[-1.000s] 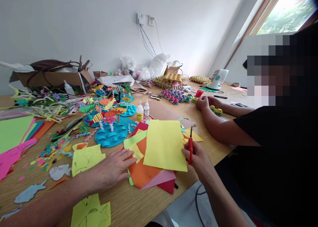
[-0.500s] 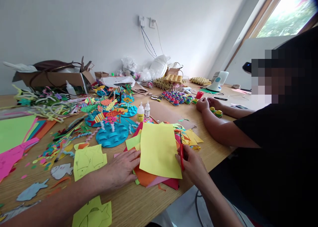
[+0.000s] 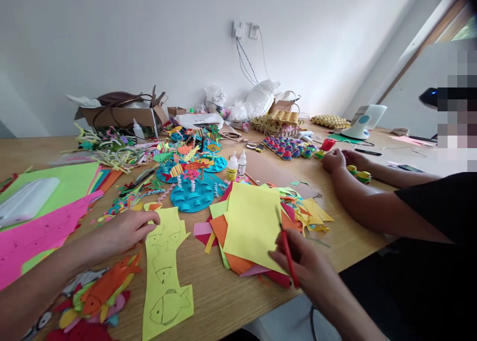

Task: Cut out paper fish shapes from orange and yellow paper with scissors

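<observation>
Left of center: left hand (image 3: 130, 230), fingers bent at upper-left edge of fish-outlined yellow paper (image 3: 164, 261); can't tell if pinching. Center: plain yellow sheet (image 3: 253, 226) atop colored paper stack (image 3: 237, 264). Right of center: right hand (image 3: 303, 259) clasps red-handled scissors (image 3: 288, 258), blades up-frame beyond fingers.

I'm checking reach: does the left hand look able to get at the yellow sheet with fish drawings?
Likely yes: the left hand, seemingly empty, is at the upper end of the fish-drawn yellow sheet, whose lower part lies uncovered.
</observation>
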Demonstrator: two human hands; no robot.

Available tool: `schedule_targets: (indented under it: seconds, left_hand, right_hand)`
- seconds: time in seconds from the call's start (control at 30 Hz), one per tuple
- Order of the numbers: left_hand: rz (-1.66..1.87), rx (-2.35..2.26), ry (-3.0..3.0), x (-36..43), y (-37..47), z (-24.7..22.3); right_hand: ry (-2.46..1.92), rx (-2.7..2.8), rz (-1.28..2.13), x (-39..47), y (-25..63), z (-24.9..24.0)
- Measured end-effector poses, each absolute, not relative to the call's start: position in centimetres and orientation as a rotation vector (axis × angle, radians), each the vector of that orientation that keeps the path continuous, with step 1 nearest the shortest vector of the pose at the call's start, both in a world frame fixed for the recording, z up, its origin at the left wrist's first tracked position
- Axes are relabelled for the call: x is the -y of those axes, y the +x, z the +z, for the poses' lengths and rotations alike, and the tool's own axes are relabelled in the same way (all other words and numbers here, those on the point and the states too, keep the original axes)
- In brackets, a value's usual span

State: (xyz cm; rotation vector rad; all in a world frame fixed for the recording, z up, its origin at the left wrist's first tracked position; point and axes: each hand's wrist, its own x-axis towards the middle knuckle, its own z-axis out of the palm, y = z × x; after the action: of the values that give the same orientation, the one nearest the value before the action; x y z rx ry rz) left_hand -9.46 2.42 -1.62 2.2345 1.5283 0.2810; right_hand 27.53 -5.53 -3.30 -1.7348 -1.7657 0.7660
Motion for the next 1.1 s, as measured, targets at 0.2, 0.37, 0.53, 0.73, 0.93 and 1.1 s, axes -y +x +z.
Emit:
schedule_targets:
  seconds: [0.2,0.37,0.53,0.73,0.93,1.1]
  left_hand:
    - [0.205,-1.683,2.322,-4.0,-10.3,-3.1]
    - [0.238,-1.706,2.322,-5.6,-10.1,-4.7]
    - [0.313,-1.654,2.281,-5.9,-9.5,-4.7]
    - [0.413,-1.485,2.095,-4.8,-8.4,-1.3]
    - [0.673,-1.255,1.743,-2.0,-7.0,3.2]
    - [0.865,-1.177,1.481,-1.0,-5.6,4.4]
  right_hand:
    - [-1.588,2.184,0.975,6.5,19.5,-3.5]
    - [-1.566,2.349,0.937,6.5,17.7,-4.1]
    - [-1.578,2.313,0.938,6.6,17.8,-4.4]
    - [-1.543,2.016,1.059,6.5,17.9,-5.2]
    - [-1.342,1.565,1.194,5.1,18.9,-4.8]
    - [-1.156,1.514,1.387,4.5,18.1,-3.4]
